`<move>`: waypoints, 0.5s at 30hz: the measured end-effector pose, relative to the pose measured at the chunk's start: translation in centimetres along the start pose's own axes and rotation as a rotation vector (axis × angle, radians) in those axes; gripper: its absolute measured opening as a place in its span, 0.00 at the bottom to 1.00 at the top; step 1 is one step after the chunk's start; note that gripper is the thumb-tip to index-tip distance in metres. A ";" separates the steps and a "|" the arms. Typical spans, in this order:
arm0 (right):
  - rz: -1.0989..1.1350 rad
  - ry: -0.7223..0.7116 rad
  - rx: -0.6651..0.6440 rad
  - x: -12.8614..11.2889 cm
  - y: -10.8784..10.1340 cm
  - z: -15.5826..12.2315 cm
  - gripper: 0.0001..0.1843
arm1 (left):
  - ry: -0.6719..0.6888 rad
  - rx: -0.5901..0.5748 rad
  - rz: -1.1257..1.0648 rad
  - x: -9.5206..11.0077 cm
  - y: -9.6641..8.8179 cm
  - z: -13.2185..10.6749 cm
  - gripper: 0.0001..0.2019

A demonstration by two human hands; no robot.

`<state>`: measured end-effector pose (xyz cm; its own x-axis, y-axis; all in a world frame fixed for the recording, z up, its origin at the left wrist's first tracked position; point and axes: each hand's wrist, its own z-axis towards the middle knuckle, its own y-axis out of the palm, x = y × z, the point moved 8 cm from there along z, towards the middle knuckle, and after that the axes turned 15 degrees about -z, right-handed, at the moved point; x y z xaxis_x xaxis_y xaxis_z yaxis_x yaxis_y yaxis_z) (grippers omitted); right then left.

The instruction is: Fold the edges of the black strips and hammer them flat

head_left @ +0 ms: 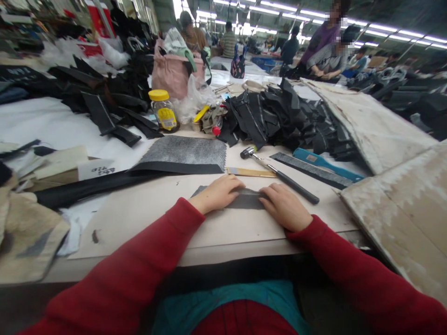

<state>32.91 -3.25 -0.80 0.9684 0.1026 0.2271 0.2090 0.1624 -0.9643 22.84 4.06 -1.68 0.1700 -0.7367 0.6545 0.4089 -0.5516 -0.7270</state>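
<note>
A dark grey strip of material (247, 201) lies flat on the pale work board in front of me. My left hand (223, 191) is on its left part, fingers curled at the far edge. My right hand (285, 204) grips its right end, thumb and fingers closed at the far edge. Under my hands, parts of the strip are hidden. Just beyond lies a yellow ruler-like strip (251, 172). A hammer (296, 184) with a black handle rests behind my right hand. Behind my left hand lies a grey textured sheet (185, 151) with a black border.
Dark strips are heaped at the back (258, 114) and at the left (101, 109). A yellow-lidded jar (163, 111) stands by a pink bag (171, 74). A blue tool (326, 165) lies at right, near a worn board (401, 195). Other people work far off.
</note>
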 end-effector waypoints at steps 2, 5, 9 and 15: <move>0.126 -0.008 -0.007 -0.4 0.2 0.4 0.15 | 0.003 0.004 0.001 0.1 0.1 -0.1 0.13; 0.235 -0.021 -0.003 -1.0 0.3 1.1 0.20 | 0.016 0.008 0.006 0.3 0.2 0.0 0.12; 0.228 -0.033 0.009 -1.4 0.1 1.4 0.20 | 0.032 0.005 0.047 0.5 0.3 -0.1 0.11; -0.066 -0.133 0.022 -3.7 -0.9 1.2 0.09 | 0.060 -0.082 0.253 2.0 0.7 -0.9 0.11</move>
<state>28.97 -2.62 -0.63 0.9259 0.2194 0.3075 0.2672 0.1948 -0.9437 22.64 1.85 -1.08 0.2029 -0.8757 0.4381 0.2858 -0.3750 -0.8819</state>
